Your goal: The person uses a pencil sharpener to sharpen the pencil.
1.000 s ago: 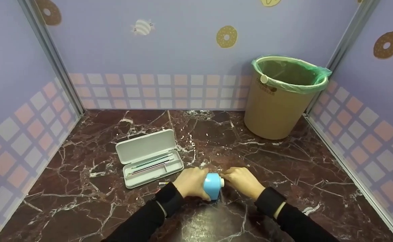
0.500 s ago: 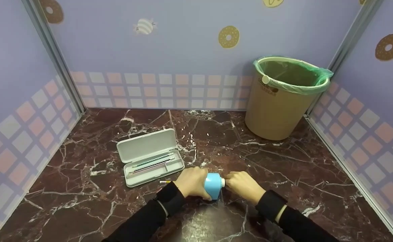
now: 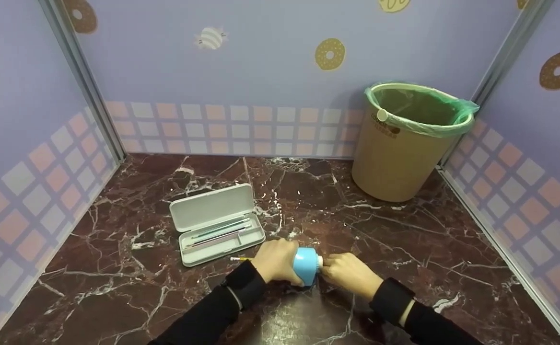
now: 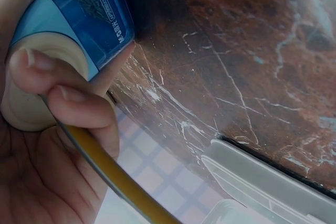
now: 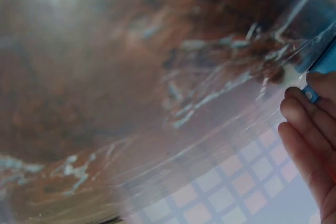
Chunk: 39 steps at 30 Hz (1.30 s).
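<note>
My left hand (image 3: 276, 262) holds a light-blue crank pencil sharpener (image 3: 305, 266) on the marble surface in front of me. In the left wrist view its dark-blue clear drawer (image 4: 100, 17) faces the camera, beside a round cream front (image 4: 63, 51). A yellow pencil (image 4: 118, 177) runs between the curled fingers of that hand toward the cream front; the fingertips hide where it meets it. At the sharpener's right side, my right hand (image 3: 349, 272) pinches the small blue crank end (image 5: 310, 95) between thumb and fingers.
A white pencil case (image 3: 220, 254) lies with its lid up at the left, several pencils (image 3: 217, 233) inside. A tan bin (image 3: 390, 158) with a green liner (image 3: 464, 111) stands at the back right. Patterned walls (image 3: 270, 62) enclose the marble tabletop (image 3: 117, 297).
My right hand has shifted slightly down and toward me at the crank. My left hand and the sharpener hold nearly still, while more of the pencil's end shows. The head view has shifted a little.
</note>
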{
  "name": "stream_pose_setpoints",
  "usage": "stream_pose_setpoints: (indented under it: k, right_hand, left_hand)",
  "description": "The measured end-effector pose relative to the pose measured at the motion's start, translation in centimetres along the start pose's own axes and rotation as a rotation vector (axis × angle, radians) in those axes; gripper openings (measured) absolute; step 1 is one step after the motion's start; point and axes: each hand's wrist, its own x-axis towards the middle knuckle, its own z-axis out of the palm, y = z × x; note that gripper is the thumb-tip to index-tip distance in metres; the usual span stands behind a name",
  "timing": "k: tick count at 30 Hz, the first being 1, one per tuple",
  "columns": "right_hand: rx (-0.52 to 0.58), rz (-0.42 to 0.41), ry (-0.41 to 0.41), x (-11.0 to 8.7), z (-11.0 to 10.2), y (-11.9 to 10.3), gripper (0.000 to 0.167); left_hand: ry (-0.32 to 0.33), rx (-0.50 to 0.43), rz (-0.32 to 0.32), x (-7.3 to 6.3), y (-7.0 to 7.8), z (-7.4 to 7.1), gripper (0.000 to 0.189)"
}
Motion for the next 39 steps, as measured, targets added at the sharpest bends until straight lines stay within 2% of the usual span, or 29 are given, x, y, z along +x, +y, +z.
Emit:
stream_pose_setpoints:
  k: [6,13,24,39]
  right_hand:
    - [0.139,-0.011,0.040,-0.5,-1.0,-0.8,0.015]
    - [0.186,-0.005,0.048,-0.8,-3.0,-1.3,0.017]
    - [0.158,-0.020,0.174,0.1,-5.7,-0.1,0.022]
    - [0.120,0.043,0.157,0.7,-6.4,2.0,0.028]
  left_hand:
    - [-0.009,0.004,-0.014,0.1,-0.1,-0.3,0.060]
    - [-0.013,0.013,-0.004,0.1,-0.1,-0.3,0.060]
    - [-0.052,0.010,0.001,0.3,-0.1,-0.2,0.059]
    - [-0.071,0.040,0.049,0.4,-0.1,-0.6,0.065]
